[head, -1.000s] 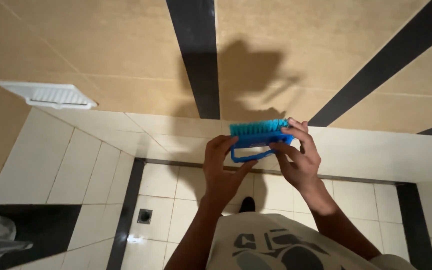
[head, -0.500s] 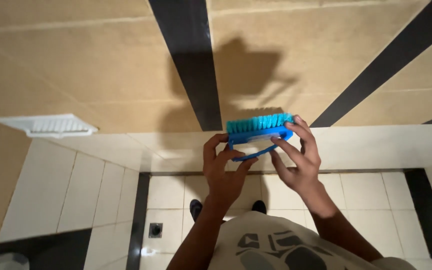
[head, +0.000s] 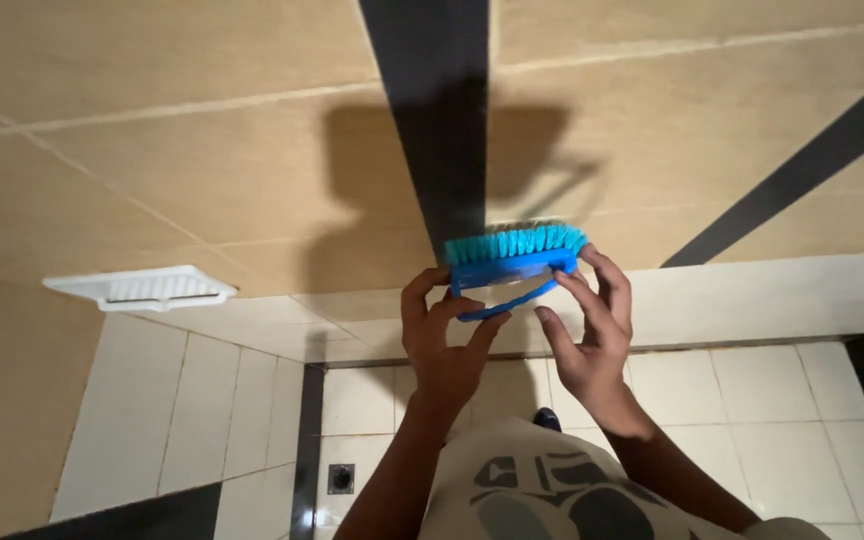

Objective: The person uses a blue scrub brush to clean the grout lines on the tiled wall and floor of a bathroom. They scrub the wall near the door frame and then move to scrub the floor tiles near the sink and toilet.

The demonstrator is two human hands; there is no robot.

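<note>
Both hands hold up a blue plastic scrubbing brush with turquoise bristles in front of a beige tiled wall. The brush is raised with its bristles pointing up and towards the wall, just beside a wide black vertical tile stripe; whether the bristles touch the tiles cannot be told. The left hand has its grip clenched on the brush's left end, fingers curled over the blue back and the looped handle beneath it. The right hand grasps the right end, fingertips on the brush body and thumb under the handle loop. The shadow of the hands and brush falls on the wall above them.

To the left, well apart from the hands, a white plastic soap shelf juts out from the wall. Below, the floor of pale square tiles has a small square metal drain near a dark tile strip. The person's light printed shirt fills the bottom of the view.
</note>
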